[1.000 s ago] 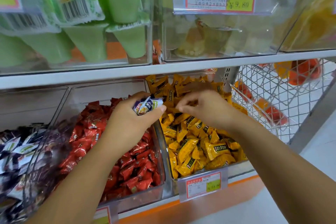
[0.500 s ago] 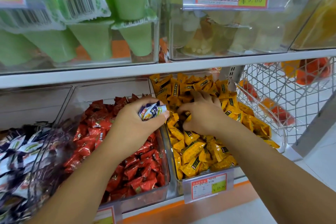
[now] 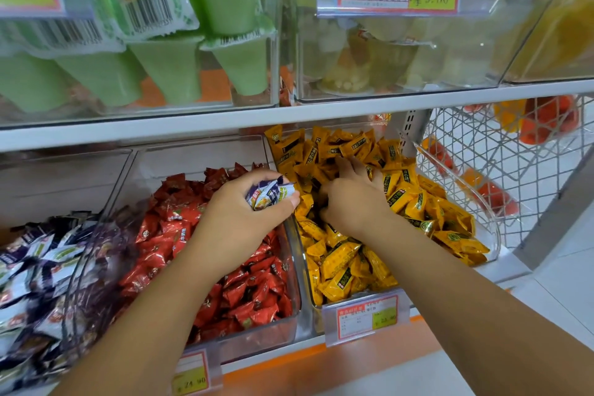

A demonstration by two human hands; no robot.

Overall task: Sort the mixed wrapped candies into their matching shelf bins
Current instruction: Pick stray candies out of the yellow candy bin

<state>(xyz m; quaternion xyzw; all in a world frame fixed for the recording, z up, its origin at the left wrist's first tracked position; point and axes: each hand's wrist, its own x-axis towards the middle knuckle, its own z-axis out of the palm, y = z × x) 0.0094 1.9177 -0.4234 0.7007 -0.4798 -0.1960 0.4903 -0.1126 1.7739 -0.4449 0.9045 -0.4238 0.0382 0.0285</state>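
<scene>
Over red bin (image 3: 193, 164), left hand (image 3: 238, 222) gripping candies (image 3: 270, 198) (purple)

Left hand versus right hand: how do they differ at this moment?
The left hand holds a bunch of purple-and-white wrapped candies; the right hand's grip is hidden. The left hand hangs over the clear bin of red wrapped candies; the right hand is sunk in the clear bin of yellow wrapped candies. Both are bare.
</scene>
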